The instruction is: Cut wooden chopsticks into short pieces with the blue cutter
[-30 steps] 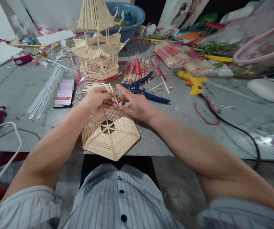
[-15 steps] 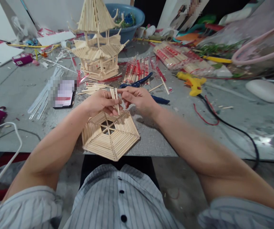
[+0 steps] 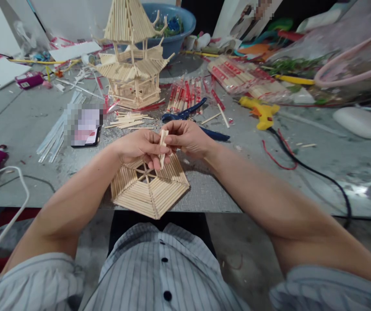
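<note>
My left hand (image 3: 140, 148) and my right hand (image 3: 187, 137) meet just above a flat hexagonal roof panel of wooden sticks (image 3: 149, 188) lying at the near table edge. Both hands are closed on a small bundle of short wooden sticks (image 3: 162, 147), held nearly upright between the fingertips. The bundle's lower end hangs over the open middle of the hexagon. A multi-tiered stick pagoda (image 3: 132, 56) stands farther back. Loose cut sticks (image 3: 129, 121) lie between the pagoda and my hands.
Blue cutters (image 3: 190, 114) lie just behind my right hand. A yellow glue gun (image 3: 261, 113) with a black cord sits to the right. Packets of chopsticks (image 3: 237, 77), a blue basin (image 3: 172, 26), a phone (image 3: 83, 127) and a white cable (image 3: 14, 203) surround the work area.
My right hand closed from an open reach onto the sticks held by my left hand. The bundle turned more upright and both hands lowered slightly toward the hexagon.
</note>
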Demonstrator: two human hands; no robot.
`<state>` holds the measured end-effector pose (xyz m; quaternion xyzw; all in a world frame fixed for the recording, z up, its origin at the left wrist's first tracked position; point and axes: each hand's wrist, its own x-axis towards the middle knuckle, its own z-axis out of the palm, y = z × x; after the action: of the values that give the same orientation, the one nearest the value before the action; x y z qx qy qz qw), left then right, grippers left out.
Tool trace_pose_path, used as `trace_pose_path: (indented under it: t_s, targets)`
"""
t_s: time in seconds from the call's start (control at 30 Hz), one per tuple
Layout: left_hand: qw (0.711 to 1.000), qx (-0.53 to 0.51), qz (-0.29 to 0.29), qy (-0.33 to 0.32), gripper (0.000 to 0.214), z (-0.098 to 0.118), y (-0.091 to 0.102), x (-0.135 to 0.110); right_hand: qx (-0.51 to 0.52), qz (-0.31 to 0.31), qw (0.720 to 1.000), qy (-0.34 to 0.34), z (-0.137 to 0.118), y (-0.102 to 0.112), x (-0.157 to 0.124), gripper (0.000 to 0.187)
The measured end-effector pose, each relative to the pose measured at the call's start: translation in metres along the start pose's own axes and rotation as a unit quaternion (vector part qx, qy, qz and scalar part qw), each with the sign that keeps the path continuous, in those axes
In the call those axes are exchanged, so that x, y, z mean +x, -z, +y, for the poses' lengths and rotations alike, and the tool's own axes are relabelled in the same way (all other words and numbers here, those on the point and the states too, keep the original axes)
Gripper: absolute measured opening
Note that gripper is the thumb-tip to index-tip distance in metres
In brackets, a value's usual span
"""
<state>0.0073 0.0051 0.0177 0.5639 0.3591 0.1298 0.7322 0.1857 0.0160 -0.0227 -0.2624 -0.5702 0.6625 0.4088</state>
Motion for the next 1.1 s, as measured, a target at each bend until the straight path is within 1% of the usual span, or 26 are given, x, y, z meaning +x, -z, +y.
trace_pose_path:
  t_s: [0.17,0.33,0.43,0.53,0.73,0.87,0.97,1.03,1.1]
  targets:
    - [1.000,-0.003,0.020,-0.006,0.018,-0.001,-0.001,0.003,-0.026,0.008,0.999,0.018,-0.002,-0.002,0.001,0.050]
    - [0.998,0.021,0.062,-0.006,0.004,0.002,-0.008,0.003,-0.074,0.037,0.996,0.045,0.000,-0.005,0.002,0.049]
    - [0.996,0.040,0.076,-0.006,0.008,0.005,-0.013,0.002,-0.097,0.033,0.993,0.058,0.000,-0.006,0.001,0.047]
    - [0.994,0.059,0.091,-0.009,0.011,0.005,-0.016,0.003,-0.122,0.035,0.990,0.068,0.000,-0.007,0.000,0.042]
    - [0.989,0.058,0.131,-0.020,0.009,0.000,-0.015,0.007,-0.172,0.071,0.979,0.086,-0.001,-0.005,-0.002,0.026]
    - [0.990,0.026,0.136,-0.040,0.005,-0.001,-0.015,0.008,-0.171,0.071,0.978,0.100,-0.002,-0.004,-0.002,0.029]
    - [0.989,0.019,0.136,-0.058,0.009,-0.001,-0.014,0.008,-0.170,0.067,0.977,0.113,-0.003,-0.002,-0.002,0.032]
    - [0.987,0.039,0.143,-0.066,0.011,-0.001,-0.014,0.009,-0.181,0.069,0.974,0.117,-0.004,-0.001,-0.003,0.033]
    - [0.981,0.081,0.162,-0.072,0.013,-0.002,-0.015,0.009,-0.201,0.075,0.969,0.124,-0.004,-0.001,-0.003,0.033]
